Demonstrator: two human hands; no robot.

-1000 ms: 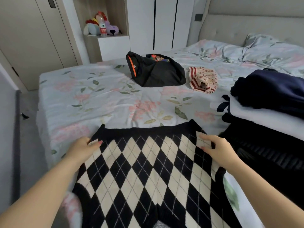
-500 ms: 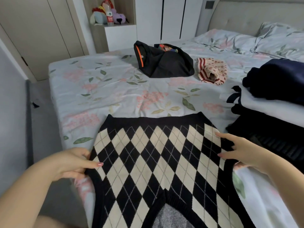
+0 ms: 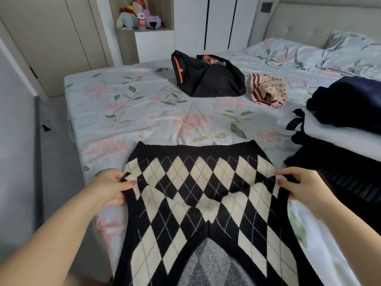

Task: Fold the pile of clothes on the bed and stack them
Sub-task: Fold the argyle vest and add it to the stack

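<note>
A black-and-cream argyle knit vest [image 3: 198, 195] lies spread on the near part of the bed, its V-neck towards me. My left hand [image 3: 112, 187] pinches its left edge and my right hand [image 3: 299, 185] pinches its right edge, at about mid-length. The fabric between the hands is lifted into a crease. A black garment with an orange stripe [image 3: 208, 78] and a red-striped cream garment [image 3: 268, 89] lie further up the bed.
A pile of dark navy, white and black clothes [image 3: 346, 124] sits on the right side of the floral bed sheet [image 3: 144, 112]. Pillows [image 3: 329, 50] lie at the headboard. The bed's left edge drops to grey floor [image 3: 55, 145]; wardrobe doors and a shelf with plush toys [image 3: 140, 17] stand behind.
Both hands slid back from the hem end along the vest's sides towards me and now pinch the edges, raising a crease across the middle. The camera has moved closer.
</note>
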